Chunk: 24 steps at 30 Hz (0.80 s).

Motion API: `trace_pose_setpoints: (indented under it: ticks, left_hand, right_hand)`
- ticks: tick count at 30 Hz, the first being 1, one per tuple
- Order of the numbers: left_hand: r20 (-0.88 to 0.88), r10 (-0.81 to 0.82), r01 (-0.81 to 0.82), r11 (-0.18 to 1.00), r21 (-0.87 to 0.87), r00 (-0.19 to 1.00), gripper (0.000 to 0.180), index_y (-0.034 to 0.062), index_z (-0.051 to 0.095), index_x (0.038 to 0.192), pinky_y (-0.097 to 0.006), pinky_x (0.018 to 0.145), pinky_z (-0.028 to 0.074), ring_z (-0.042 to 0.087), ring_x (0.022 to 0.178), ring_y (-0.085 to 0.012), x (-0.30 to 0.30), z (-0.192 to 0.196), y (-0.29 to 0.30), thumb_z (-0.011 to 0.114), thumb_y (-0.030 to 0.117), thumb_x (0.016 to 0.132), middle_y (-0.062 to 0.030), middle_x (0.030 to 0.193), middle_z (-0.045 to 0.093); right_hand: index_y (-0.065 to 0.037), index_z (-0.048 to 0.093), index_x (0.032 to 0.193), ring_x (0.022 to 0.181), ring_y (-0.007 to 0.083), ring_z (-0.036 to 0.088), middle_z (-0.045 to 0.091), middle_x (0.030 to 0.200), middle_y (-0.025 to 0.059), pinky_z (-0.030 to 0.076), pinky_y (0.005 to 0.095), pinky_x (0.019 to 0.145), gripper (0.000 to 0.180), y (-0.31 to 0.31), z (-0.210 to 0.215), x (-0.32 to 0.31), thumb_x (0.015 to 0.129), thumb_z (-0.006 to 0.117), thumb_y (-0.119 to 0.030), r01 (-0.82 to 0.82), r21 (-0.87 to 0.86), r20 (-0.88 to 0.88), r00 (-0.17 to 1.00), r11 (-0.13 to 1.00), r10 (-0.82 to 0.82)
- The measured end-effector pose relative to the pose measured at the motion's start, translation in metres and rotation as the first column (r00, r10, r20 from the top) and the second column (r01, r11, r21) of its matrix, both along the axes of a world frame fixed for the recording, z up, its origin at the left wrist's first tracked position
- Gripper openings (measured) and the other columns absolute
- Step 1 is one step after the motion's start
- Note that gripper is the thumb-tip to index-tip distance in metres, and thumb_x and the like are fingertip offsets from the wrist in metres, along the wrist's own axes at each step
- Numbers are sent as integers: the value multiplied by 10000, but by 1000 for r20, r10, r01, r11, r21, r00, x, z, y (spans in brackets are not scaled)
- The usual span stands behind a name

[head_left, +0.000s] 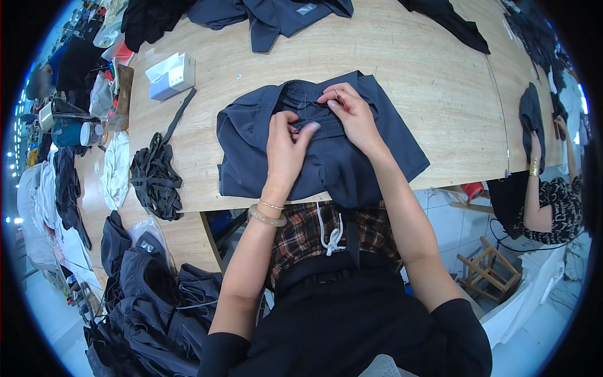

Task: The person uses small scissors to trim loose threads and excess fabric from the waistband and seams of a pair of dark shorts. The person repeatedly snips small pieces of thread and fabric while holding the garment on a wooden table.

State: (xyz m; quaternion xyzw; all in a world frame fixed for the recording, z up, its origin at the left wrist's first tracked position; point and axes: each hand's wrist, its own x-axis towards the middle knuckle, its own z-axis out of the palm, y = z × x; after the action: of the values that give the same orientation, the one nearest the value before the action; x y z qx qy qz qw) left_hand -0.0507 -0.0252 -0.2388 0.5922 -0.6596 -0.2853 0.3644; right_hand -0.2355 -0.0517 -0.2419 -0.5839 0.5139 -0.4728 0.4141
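Observation:
Dark navy trousers or shorts [267, 166] with a gathered elastic waistband lie bunched on the table in front of me. My left hand [287, 147] is closed at the waistband opening, its fingers curled inward and its thumb on the gathered edge. Across the opening, my right hand [357, 119] pinches a small thin tool with red on it [340, 99], mostly hidden by the fingers; its exact kind cannot be made out. A fine pale thread seems to run over the dark cloth between my hands.
On the wooden table [440, 94] stand a white-and-blue tissue box [171, 76] and a heap of dark fabric strips [156, 176]. More navy garments [270, 19] lie at the far edge. Dark clothes [147, 301] pile up lower left. A co-worker's arm [534, 182] and a wooden stool [488, 270] are right.

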Motion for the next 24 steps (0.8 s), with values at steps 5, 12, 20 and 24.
trace_pose_setpoints:
  ticks: [5, 12, 20, 24]
  left_hand:
    - [-23, 92, -93, 995, -24, 995, 173, 18, 558, 1010, -382, 736, 540, 660, 800, -260, -6, -18, -4, 628, 174, 1034, -139, 959, 665]
    - [-16, -22, 22, 1000, -6, 1000, 172, 32, 583, 1043, -298, 745, 540, 644, 825, -167, -6, 5, 2, 684, 162, 996, -72, 1030, 639]
    - [-67, -162, 152, 979, -135, 984, 150, -19, 584, 933, -361, 808, 497, 618, 875, -275, 26, 6, 18, 714, 55, 913, -145, 977, 597]
    - [49, -325, 291, 897, 333, 944, 190, -15, 579, 913, -352, 769, 496, 606, 851, -270, 57, 54, 44, 749, 66, 888, -130, 953, 579]
  right_hand:
    - [5, 722, 1055, 1023, 180, 634, 624, 1136, 60, 484, 293, 895, 152, 0, 2, 4, 999, 584, -26, -3, -14, -17, 1000, 1000, 3]
    - [3, 721, 1055, 1028, 184, 632, 626, 1129, 58, 483, 296, 900, 149, 0, 2, 2, 992, 587, -18, 11, 17, 19, 1000, 1000, -11]
    - [-5, 719, 1053, 1072, 151, 579, 609, 1153, 34, 429, 269, 962, 149, -1, 3, 4, 998, 582, -23, -20, 22, -33, 999, 1000, 20]
    - [-1, 719, 1057, 1044, 192, 611, 613, 1128, 58, 466, 298, 937, 144, 0, 1, 1, 989, 594, -17, 5, -5, -40, 999, 1000, -5]
